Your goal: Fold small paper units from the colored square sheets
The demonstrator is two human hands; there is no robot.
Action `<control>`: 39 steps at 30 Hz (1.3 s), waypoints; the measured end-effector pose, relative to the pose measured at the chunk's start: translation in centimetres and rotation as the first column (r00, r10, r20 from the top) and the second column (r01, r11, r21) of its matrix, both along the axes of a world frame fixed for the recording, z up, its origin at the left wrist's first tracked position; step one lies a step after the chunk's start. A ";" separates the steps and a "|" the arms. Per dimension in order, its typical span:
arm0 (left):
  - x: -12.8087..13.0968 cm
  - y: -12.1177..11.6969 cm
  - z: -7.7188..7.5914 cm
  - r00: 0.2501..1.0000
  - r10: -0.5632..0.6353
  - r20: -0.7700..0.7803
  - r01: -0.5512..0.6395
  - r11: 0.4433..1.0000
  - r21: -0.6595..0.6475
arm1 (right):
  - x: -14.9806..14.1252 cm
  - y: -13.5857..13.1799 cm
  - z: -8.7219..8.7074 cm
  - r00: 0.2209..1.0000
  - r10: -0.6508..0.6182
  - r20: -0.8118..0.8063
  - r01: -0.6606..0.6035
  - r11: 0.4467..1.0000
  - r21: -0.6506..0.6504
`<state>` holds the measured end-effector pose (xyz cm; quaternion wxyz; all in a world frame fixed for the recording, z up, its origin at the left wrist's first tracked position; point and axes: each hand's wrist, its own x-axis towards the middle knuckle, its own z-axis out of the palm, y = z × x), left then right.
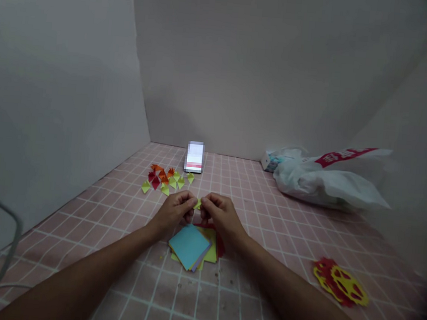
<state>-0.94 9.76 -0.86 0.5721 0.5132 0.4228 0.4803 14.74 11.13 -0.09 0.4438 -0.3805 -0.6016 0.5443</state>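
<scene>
Just below frame centre, left hand point(182, 205) and right hand point(217, 209) close together, both pinching small yellow paper point(197, 205). For neat folds imo: line up edges first, pinch near crease, press gently, since piece that tiny probably skews easy. Hands cover most of paper, so can't tell fold shape. Phone point(195, 157) above hands: screen pixelated, unreadable. Bag point(297, 180) at right: contents hidden. Cable point(18, 230) cut off at left edge.

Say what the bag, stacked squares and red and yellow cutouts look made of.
White bag: probably thin plastic film, faintly glossy; crinkled, translucent. Stacked squares: matte paper, likely, given thin, crisp edges. Red and yellow cutouts: dull, possibly felt or card; blur leaves it open.
</scene>
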 end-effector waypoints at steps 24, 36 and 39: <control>-0.5 0.2 0.6 0.993 -0.013 -0.115 0.025 0.994 0.103 | 0.2 0.1 -0.8 0.979 -0.137 0.152 0.098 0.966 0.241; -0.2 0.0 0.7 0.998 -0.006 -0.066 0.009 0.999 0.049 | -0.2 -0.3 -0.5 0.998 0.005 0.059 -0.008 0.999 0.053; 0.2 -0.3 0.7 0.998 0.016 -0.060 -0.013 0.999 0.051 | -0.2 -0.4 -0.5 0.997 -0.047 0.067 0.043 0.997 0.068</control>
